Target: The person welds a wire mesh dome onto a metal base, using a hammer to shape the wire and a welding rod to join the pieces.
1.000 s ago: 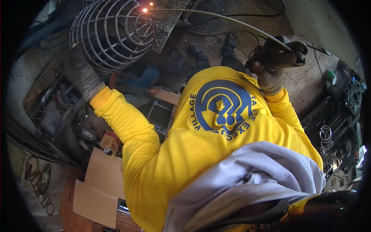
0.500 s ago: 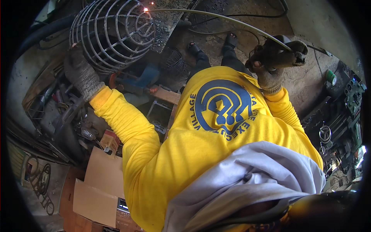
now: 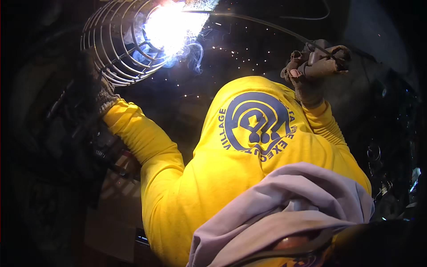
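A round cage of bent metal rods [image 3: 112, 60] is at the upper left, with its right end beside a blinding white welding arc [image 3: 173, 29]. My left hand [image 3: 101, 89], in a knitted glove, is closed at the cage's lower left side; its fingers are mostly lost in shadow. At the upper right my gloved right hand [image 3: 304, 84] is wrapped round a worn welding electrode holder [image 3: 327, 66]. From the holder a long, thin welding electrode [image 3: 275, 27] curves left to the arc. Glare hides the electrode's tip and the spot it meets.
Sparks and smoke spread right and down from the arc. A cable [image 3: 327, 13] bends at the top. At the lower left a cardboard box [image 3: 111, 229] shows dimly. Dark clutter lines the right side; most surroundings are too dark to make out.
The small red glow at the electrode's tip has become a bright arc with sparks and smoke. The surroundings have darkened in the picture. Both hands stay nearly where they were.
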A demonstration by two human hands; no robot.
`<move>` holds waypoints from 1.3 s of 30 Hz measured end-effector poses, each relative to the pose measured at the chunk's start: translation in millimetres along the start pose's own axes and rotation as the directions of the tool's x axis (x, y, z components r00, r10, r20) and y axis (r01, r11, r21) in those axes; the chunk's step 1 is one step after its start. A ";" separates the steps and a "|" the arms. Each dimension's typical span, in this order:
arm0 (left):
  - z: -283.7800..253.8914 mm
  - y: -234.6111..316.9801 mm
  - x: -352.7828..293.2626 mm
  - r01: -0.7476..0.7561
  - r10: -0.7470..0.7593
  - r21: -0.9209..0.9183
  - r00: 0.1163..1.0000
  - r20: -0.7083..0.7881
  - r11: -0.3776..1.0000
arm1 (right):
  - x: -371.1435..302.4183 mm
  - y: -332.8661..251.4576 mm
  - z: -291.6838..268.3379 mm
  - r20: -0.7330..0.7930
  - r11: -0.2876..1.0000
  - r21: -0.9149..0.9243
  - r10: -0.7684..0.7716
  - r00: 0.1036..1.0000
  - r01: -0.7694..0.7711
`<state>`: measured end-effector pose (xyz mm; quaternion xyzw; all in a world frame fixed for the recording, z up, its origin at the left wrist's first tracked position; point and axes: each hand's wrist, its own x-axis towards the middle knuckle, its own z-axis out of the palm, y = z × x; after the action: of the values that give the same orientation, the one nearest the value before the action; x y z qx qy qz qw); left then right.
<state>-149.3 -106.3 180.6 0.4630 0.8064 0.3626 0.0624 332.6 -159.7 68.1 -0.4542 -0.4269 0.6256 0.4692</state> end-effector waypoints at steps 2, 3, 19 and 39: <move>-1.4 -0.6 -0.8 0.010 -0.010 -0.003 1.000 -0.003 1.000 | -1.8 8.6 -2.8 0.053 0.997 0.006 0.075 0.996 -0.075; 1.6 -3.0 0.2 0.013 -0.013 -0.010 1.000 0.001 1.000 | -1.9 0.6 -1.0 0.029 0.996 0.008 0.085 0.996 -0.085; -9.4 -7.9 1.4 0.041 -0.040 -0.026 0.999 0.009 0.999 | 2.4 4.0 3.4 0.062 0.970 -0.133 -0.195 0.979 0.201; 6.3 9.6 -0.2 0.373 -0.376 -0.183 0.926 0.015 0.910 | 12.3 -5.3 7.5 0.005 0.970 -0.230 -0.082 0.997 0.081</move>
<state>-139.7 -100.2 182.1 0.2884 0.8441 0.4210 0.1645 324.6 -147.5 72.8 -0.4889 -0.5136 0.5510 0.4400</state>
